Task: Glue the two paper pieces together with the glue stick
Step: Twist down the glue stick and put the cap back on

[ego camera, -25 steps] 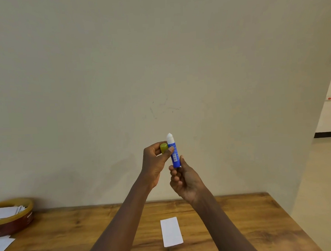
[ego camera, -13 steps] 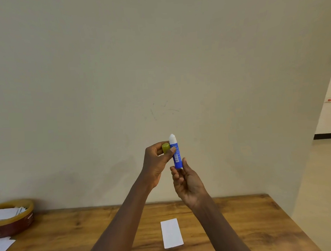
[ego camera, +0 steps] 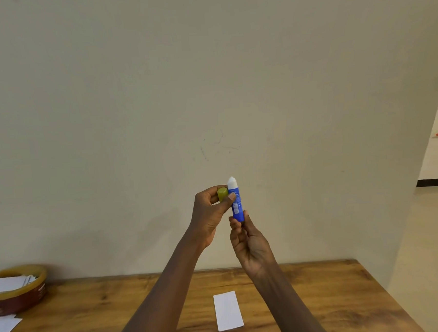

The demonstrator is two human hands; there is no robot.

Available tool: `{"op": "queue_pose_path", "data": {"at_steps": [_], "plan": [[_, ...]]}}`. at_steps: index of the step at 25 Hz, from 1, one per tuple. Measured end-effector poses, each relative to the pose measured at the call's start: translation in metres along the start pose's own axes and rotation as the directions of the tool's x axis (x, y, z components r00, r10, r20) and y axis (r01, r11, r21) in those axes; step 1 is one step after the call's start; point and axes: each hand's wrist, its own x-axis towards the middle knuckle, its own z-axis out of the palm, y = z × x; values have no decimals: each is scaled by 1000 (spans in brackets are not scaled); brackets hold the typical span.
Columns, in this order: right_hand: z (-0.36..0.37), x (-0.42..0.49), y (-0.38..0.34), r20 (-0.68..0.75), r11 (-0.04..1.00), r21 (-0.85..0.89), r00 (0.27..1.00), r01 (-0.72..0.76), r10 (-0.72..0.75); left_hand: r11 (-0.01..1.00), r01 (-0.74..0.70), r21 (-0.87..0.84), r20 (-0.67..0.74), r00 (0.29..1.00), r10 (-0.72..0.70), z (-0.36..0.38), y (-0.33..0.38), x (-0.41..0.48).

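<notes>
Right hand (ego camera: 251,243) fingers (ego camera: 235,227) clamped on base of blue glue stick (ego camera: 236,203), held upright in air before the wall (ego camera: 209,90), white tip bare. Left hand (ego camera: 209,217) just beside, fingers (ego camera: 231,196) pinched on yellow-green cap (ego camera: 222,193), thumb touching the stick's side. Below, between the forearms: white paper strip (ego camera: 228,310) flat on wooden desk (ego camera: 334,299); far left, round tin (ego camera: 29,292) with paper slips, loose sheet (ego camera: 3,329) at desk edge.

Paper (ego camera: 228,310) on table (ego camera: 334,299); bowl (ego camera: 19,295) far left (holding papers).
</notes>
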Motion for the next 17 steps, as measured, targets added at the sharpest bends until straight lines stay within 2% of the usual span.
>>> {"op": "queue_pose_path", "data": {"at_steps": [3, 8, 11, 13, 15, 17], "plan": [[-3, 1, 1, 55, 996, 8, 994, 91, -91, 1000, 4, -2, -7, 1000, -4, 3, 1, 0], [0, -3, -7, 23, 999, -40, 1000, -3, 3, 1000, 3, -27, 1, 1000, -3, 4, -1, -1], [-2, -2, -7, 57, 995, 36, 994, 90, -92, 1000, -15, -26, 22, 1000, 15, 7, 2, 0], [-4, -3, -7, 57, 992, 0, 990, 126, -126, 1000, -22, -10, 10, 1000, 22, 9, 2, 0], [-2, -7, -8, 18, 997, -55, 999, 52, -51, 999, -1, -33, -5, 1000, 1, 9, 2, 0], [-1, -8, -9, -18, 999, -24, 999, -32, 31, 999, 7, -46, -3, 1000, -7, 8, 1, 0]]}}
